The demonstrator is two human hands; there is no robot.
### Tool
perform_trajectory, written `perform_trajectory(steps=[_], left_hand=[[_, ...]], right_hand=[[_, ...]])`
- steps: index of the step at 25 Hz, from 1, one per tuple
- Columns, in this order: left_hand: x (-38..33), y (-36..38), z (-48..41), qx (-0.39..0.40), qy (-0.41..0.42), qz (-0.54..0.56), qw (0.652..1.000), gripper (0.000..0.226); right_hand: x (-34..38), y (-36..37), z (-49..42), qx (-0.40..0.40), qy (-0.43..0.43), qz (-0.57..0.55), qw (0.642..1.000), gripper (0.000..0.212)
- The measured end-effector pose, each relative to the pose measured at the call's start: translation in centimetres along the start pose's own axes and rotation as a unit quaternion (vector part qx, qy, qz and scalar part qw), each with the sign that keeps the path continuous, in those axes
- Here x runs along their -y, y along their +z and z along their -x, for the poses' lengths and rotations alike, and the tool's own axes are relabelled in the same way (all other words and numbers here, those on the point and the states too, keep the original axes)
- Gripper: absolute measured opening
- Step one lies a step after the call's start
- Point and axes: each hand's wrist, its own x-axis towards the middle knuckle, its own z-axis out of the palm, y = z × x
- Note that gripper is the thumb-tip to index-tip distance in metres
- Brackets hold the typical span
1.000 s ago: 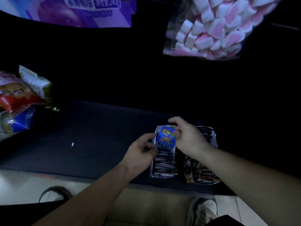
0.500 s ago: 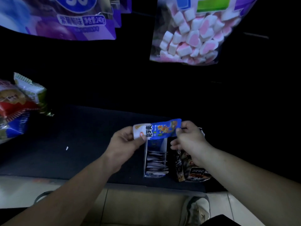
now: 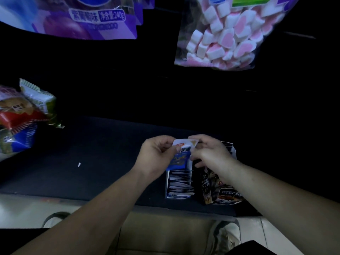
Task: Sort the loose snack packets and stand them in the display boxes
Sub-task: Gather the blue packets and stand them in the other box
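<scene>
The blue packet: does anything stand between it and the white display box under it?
Nothing visible does. The left hand and right hand pinch the blue packet right at the far end of the white display box; standing packets fill the rest.

Our two bare forearms enter from the lower edge, the left from 7 o'clock and the right from 4 o'clock, and meet just below the middle of the view. Our left hand [image 3: 156, 155] shows its back, fingers curled, pinching the left side of a small packet [image 3: 181, 158]. Our right hand [image 3: 209, 153], at 3 o'clock of the left, knuckles up, pinches the packet's upper right corner. The two hands sit close together.
</scene>
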Motion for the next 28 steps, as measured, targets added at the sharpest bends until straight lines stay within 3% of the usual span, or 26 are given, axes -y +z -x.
perform_trajectory(steps=[5, 9, 14, 18, 22, 28], left_hand=[[0.2, 0.6, -0.4, -0.021, -0.02, -0.011, 1.0, 0.024], [0.8, -0.6, 0.1, -0.04, -0.053, -0.027, 0.997, 0.03], [0.8, -1.0, 0.7, -0.002, -0.119, -0.055, 0.991, 0.032], [1.5, -0.6, 1.0, 0.04, -0.131, -0.079, 0.987, 0.033], [1.8, -0.2, 1.3, 0.067, -0.151, -0.072, 0.984, 0.045], [1.6, -0.4, 1.4, 0.046, -0.126, -0.084, 0.987, 0.046]], right_hand=[[-0.7, -0.1, -0.5, -0.043, -0.056, -0.004, 0.997, 0.021], [-1.1, 0.7, -1.5, -0.039, -0.042, 0.026, 0.998, 0.023], [-1.9, 1.3, -1.7, 0.009, 0.032, 0.106, 0.994, 0.024], [-1.8, 0.8, -1.9, 0.026, 0.035, 0.114, 0.993, 0.05], [-1.8, 0.2, -1.8, 0.079, 0.009, 0.223, 0.972, 0.063], [-1.9, 0.0, -2.1, 0.06, -0.008, 0.252, 0.966, 0.036]])
